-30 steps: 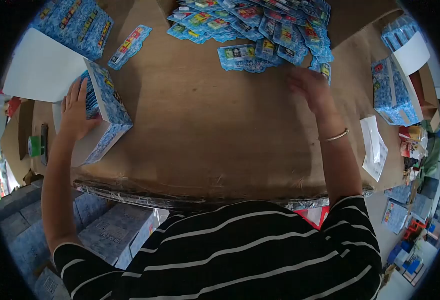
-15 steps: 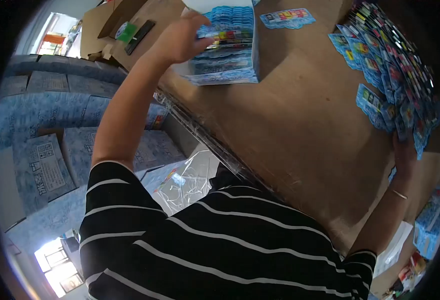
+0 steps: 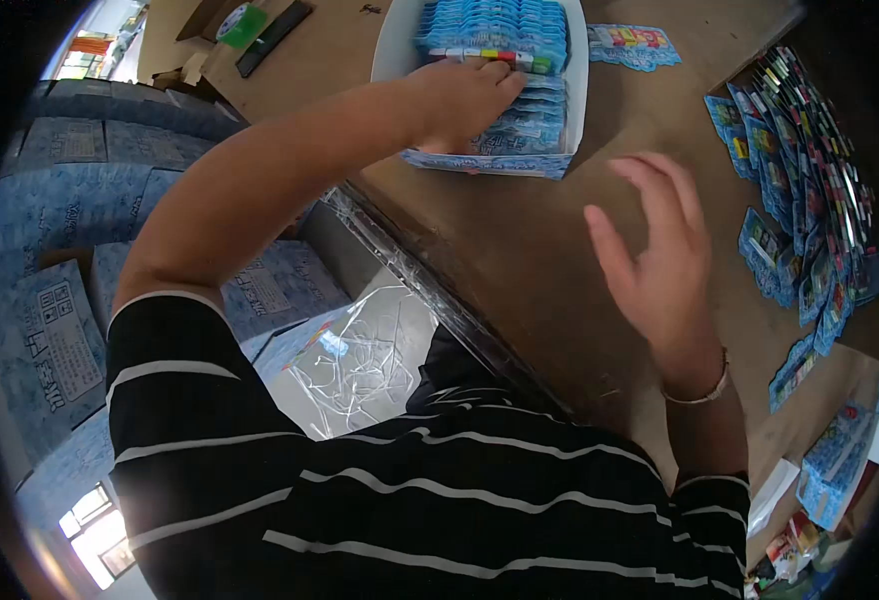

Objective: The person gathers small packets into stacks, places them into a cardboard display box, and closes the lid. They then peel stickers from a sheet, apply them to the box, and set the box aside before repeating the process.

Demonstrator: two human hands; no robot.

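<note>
A white open box (image 3: 580,100) with a blue printed front stands on the table, filled with rows of blue packets (image 3: 500,25). My left hand (image 3: 465,100) reaches into it from the left, its bent fingers closed against the packets in the middle of the box. There a packet edge with red and yellow colouring shows just behind the fingers. My right hand (image 3: 660,255) is raised over the table to the right of the box, fingers spread, holding nothing. Farther right lies a big fanned pile of blue packets (image 3: 800,180).
A few blue packets (image 3: 635,45) lie right of the box. At the back left are a roll of green tape (image 3: 242,25) and a black bar (image 3: 274,38). Blue cartons (image 3: 60,330) are stacked left of the table. Another packet stack (image 3: 840,460) sits at lower right.
My right hand has left the packet pile and moved left toward the box. My left hand has come down into the box. The view has shifted, and one packet lies apart below the pile.
</note>
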